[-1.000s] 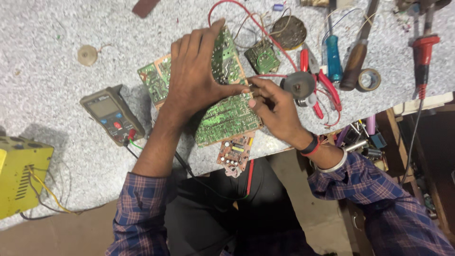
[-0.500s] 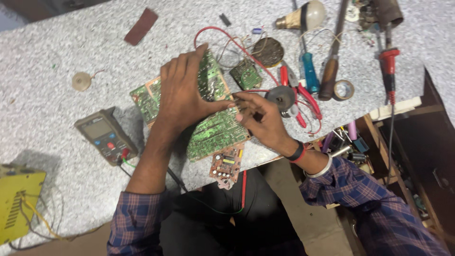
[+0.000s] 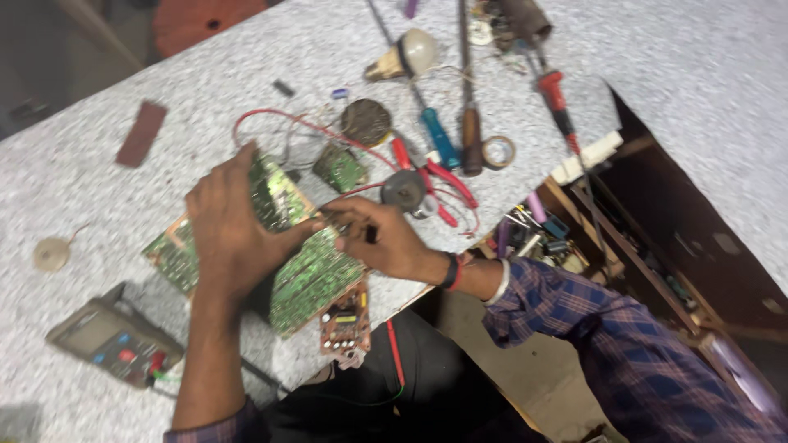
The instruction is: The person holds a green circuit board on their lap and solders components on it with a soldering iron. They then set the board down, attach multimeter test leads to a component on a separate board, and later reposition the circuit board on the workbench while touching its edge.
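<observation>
At the bench's near edge, a large green board [image 3: 308,275] is pinned flat by the left hand [image 3: 234,234], whose palm and spread fingers are pressed onto its solder side. The right hand [image 3: 377,242] is closed around a thin dark tool [image 3: 369,234], its tip laid against the board's right part; what kind of tool it is cannot be told through the blur. Judged from this, the work on the board is in mid-course: the board is out on the bench with its solder side up and is being probed or touched at one spot, while nothing shows it finished or put back in any housing. A small brown board [image 3: 345,320] is seen just below the green one, overhanging the bench edge, and a small green board [image 3: 340,168] lies just beyond the hands, with a red wire [image 3: 287,121] looped past it. A meter [image 3: 111,340] is set to the left, apart from the hands, with no lead seen at the board. Farther out, red-handled pliers [image 3: 427,172], a blue-handled screwdriver [image 3: 439,139], a wooden-handled tool [image 3: 469,139], a tape roll [image 3: 498,152], a bulb [image 3: 406,56] and a red-handled tool [image 3: 554,94] are spread over the speckled bench [image 3: 98,205]. An open drawer [image 3: 542,234] of small parts is seen at the right.
</observation>
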The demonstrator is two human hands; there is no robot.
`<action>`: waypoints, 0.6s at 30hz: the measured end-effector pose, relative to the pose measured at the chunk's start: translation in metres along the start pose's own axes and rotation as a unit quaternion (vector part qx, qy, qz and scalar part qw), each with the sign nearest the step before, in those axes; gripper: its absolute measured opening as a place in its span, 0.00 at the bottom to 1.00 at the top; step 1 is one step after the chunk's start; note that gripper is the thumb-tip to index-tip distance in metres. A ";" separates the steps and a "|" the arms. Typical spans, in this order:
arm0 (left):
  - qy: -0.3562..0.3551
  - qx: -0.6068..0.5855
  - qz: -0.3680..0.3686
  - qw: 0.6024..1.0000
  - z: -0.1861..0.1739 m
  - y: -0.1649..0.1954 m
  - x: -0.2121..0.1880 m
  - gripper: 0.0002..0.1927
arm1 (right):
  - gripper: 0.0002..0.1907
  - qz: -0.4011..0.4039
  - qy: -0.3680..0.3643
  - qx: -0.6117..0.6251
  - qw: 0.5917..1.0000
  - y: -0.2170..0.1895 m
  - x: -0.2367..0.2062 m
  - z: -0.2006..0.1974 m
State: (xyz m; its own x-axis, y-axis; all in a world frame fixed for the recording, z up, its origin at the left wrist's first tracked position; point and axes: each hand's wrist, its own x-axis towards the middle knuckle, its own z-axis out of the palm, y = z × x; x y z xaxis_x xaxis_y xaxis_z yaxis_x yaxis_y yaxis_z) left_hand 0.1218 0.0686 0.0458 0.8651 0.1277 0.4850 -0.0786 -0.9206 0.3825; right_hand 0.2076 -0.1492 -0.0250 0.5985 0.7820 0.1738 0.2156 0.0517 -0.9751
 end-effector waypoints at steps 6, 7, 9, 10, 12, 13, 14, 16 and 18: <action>-0.053 0.032 -0.039 0.997 -0.005 0.001 0.001 0.62 | 0.25 -0.014 0.009 -0.023 1.000 -0.004 0.000 0.005; -0.057 0.032 -0.045 0.997 -0.004 0.002 0.002 0.62 | 0.26 -0.002 0.010 -0.011 1.000 -0.004 0.000 0.006; -0.062 0.044 -0.051 0.996 -0.004 0.002 0.002 0.62 | 0.27 0.022 0.006 0.020 1.000 -0.006 0.000 0.008; -0.067 0.052 -0.060 0.995 -0.004 0.002 0.002 0.62 | 0.26 0.018 0.011 0.014 1.000 -0.006 0.000 0.009; -0.065 0.054 -0.055 0.995 -0.005 0.001 -0.001 0.62 | 0.26 0.009 0.014 0.006 1.000 -0.007 0.001 0.010; -0.059 0.056 -0.051 0.995 -0.004 0.000 0.000 0.62 | 0.26 0.014 0.015 0.005 1.000 -0.007 0.002 0.010; -0.062 0.052 -0.051 0.995 -0.004 -0.001 0.000 0.62 | 0.27 0.021 0.016 0.005 1.000 -0.007 0.002 0.011; -0.066 0.045 -0.055 0.995 -0.004 -0.001 0.000 0.63 | 0.27 0.018 0.017 -0.005 1.000 -0.008 0.001 0.011; -0.070 0.037 -0.057 0.995 -0.006 0.000 0.000 0.63 | 0.27 -0.002 0.021 -0.022 1.000 -0.009 0.001 0.009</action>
State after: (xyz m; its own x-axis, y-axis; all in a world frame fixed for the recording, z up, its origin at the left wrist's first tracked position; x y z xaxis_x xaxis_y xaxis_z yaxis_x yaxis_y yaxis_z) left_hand 0.1189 0.0705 0.0505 0.9276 0.1849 0.3246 0.0566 -0.9284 0.3671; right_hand 0.1991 -0.1431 -0.0172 0.6295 0.7551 0.1834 0.2502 0.0265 -0.9678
